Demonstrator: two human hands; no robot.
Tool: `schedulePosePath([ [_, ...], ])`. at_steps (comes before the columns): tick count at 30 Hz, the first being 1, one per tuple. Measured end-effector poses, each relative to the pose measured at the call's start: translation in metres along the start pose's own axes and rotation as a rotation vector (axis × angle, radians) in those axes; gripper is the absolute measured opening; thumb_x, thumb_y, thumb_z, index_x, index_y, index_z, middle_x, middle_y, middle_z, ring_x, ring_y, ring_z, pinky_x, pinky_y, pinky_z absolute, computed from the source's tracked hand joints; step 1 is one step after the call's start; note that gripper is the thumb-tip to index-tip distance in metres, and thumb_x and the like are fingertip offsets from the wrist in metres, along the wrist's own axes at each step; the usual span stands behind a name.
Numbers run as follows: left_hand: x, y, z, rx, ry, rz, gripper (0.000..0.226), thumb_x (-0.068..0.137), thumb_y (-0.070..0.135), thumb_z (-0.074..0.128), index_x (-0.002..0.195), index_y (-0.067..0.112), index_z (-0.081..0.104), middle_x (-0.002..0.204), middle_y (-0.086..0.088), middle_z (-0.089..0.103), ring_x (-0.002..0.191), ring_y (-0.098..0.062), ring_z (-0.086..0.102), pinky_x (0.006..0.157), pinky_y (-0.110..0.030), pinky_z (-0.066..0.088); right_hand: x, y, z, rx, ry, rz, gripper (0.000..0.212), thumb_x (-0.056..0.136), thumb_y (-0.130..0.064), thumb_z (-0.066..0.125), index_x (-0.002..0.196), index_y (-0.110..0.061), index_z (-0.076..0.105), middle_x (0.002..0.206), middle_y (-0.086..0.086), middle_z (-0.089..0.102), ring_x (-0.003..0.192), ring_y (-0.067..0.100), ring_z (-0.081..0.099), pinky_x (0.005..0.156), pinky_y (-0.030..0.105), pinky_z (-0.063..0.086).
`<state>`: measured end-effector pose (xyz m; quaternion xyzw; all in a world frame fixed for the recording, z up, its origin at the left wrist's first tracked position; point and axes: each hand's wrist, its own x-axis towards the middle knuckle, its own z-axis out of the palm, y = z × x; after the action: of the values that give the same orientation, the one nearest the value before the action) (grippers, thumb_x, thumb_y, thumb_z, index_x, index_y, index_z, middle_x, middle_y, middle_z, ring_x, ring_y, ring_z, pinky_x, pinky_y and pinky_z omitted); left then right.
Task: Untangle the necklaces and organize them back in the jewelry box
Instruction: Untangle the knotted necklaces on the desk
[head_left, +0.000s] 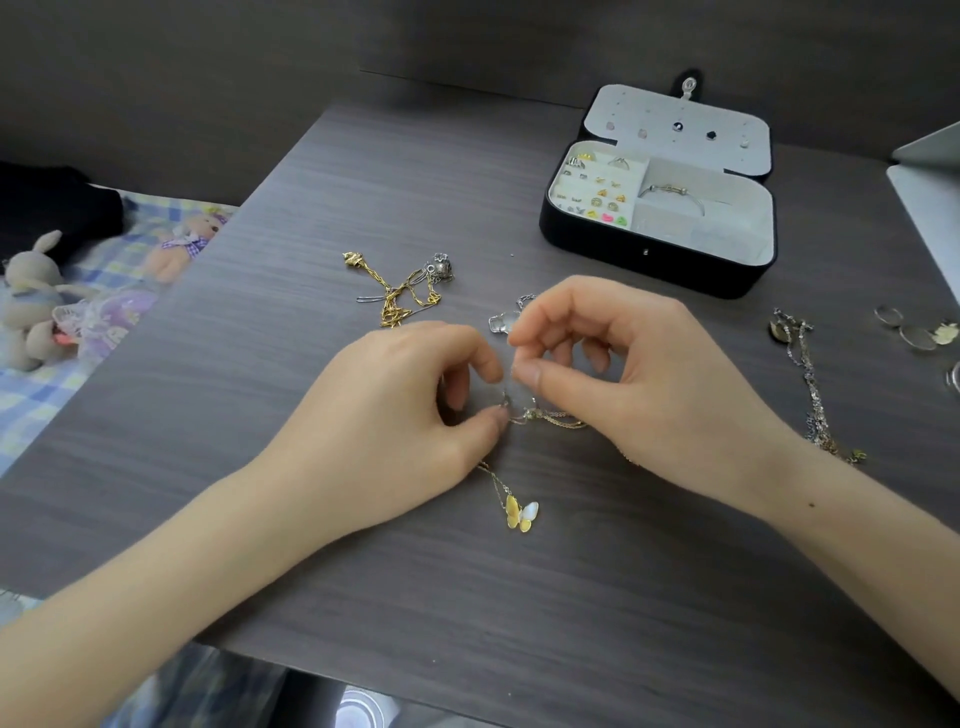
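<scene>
My left hand (410, 410) and my right hand (623, 364) meet at the middle of the table, each pinching a thin tangled chain (550, 417) between thumb and forefinger. A yellow and white butterfly pendant (521, 513) lies on that chain just below my hands. A clear bear-shaped pendant (500, 323) shows above my fingers. A tangle of gold and silver chains (402, 293) lies further up to the left. A silver necklace (808, 379) stretches along the right. The black jewelry box (660, 254) stands open at the back right, with rings, studs and a bangle inside.
Plush toys (36, 301) lie on a checked cloth past the table's left edge. A few rings and small pieces (917, 332) sit at the far right. A pale laptop-like edge (930, 202) shows at the right border.
</scene>
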<state>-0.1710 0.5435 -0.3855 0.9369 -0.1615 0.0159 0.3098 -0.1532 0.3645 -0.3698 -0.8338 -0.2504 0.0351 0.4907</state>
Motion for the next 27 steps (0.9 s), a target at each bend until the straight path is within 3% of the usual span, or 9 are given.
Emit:
schedulePosePath([
  [4,0.012,-0.001,-0.002,-0.033,-0.053,0.008,0.009,0.067,0.045,0.061,0.068,0.037,0.058,0.070,0.011,0.055,0.071,-0.007,0.049,0.064,-0.024,0.040,0.001,0.000,0.000,0.031,0.005,0.002,0.019,0.081,0.000,0.067,0.087,-0.017,0.064,0.076,-0.007,0.065,0.070,0.005,0.056,0.066,0.008,0.039],
  [7,0.013,-0.004,-0.005,-0.103,-0.065,0.002,0.009,0.071,0.038,0.060,0.069,0.030,0.063,0.076,0.015,0.059,0.070,-0.005,0.052,0.060,-0.014,0.038,0.000,0.002,-0.001,0.013,0.022,0.007,0.019,0.081,-0.001,0.068,0.086,-0.019,0.064,0.073,-0.011,0.062,0.070,0.007,0.055,0.065,0.009,0.040],
  [12,0.012,-0.007,-0.013,-0.175,-0.080,-0.033,0.011,0.085,0.019,0.066,0.074,0.022,0.066,0.061,0.023,0.057,0.055,0.005,0.051,0.056,-0.006,0.035,0.000,0.007,0.004,-0.155,0.048,-0.061,0.017,0.082,-0.008,0.066,0.084,-0.024,0.061,0.069,-0.019,0.055,0.069,0.003,0.051,0.065,0.007,0.036],
  [20,0.016,-0.007,-0.014,-0.129,-0.090,-0.072,0.013,0.086,0.026,0.062,0.075,0.024,0.069,0.058,0.027,0.057,0.058,0.006,0.052,0.056,-0.006,0.036,0.004,0.013,0.010,-0.316,0.079,-0.083,0.011,0.079,-0.016,0.061,0.084,-0.025,0.062,0.063,-0.029,0.047,0.071,0.004,0.048,0.066,0.012,0.036],
  [27,0.025,-0.014,-0.019,-0.146,-0.141,-0.058,0.013,0.083,0.029,0.064,0.071,0.024,0.067,0.059,0.018,0.058,0.056,-0.002,0.050,0.055,-0.011,0.038,0.017,0.017,0.015,-0.391,0.112,-0.117,0.012,0.076,-0.012,0.059,0.083,-0.021,0.063,0.074,-0.017,0.056,0.069,0.008,0.046,0.069,0.016,0.035],
])
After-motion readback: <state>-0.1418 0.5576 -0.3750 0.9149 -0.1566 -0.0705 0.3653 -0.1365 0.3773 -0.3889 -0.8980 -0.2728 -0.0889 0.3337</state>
